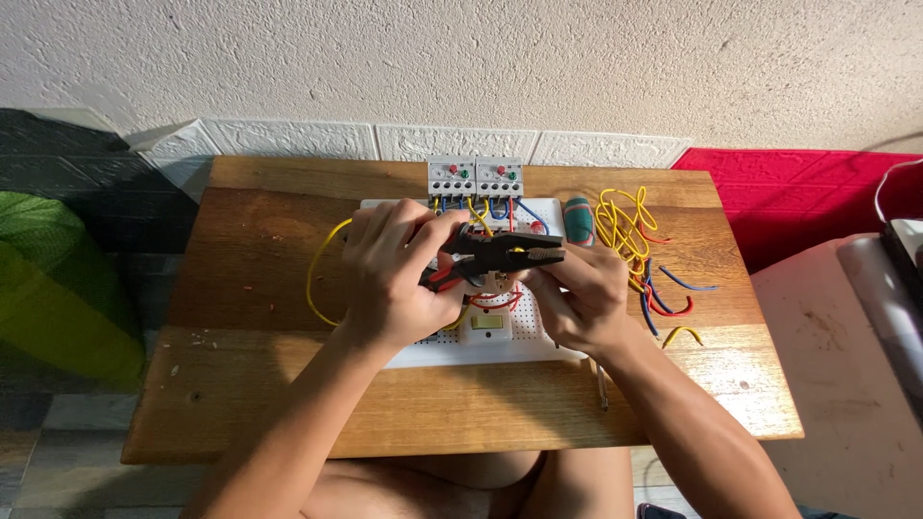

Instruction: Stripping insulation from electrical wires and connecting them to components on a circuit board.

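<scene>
My left hand [389, 274] grips the red-and-black handles of a pair of pliers [500, 252], whose dark jaws point right over a white perforated board [538, 332]. My right hand [582, 298] sits just under the jaws, pinching something small there; a yellow wire [322, 279] loops out to the left from under my left hand. Two grey relay units [476, 178] with red and green buttons stand at the board's far edge, with blue and yellow wires running down from them. A small white device [486, 327] lies on the board between my hands.
The board rests on a low wooden table [250, 384] against a white wall. A tangle of yellow, blue and red wires [639, 255] and a teal roll [579, 219] lie to the right. A thin tool [602, 386] lies near the front edge. Red mat right, green object left.
</scene>
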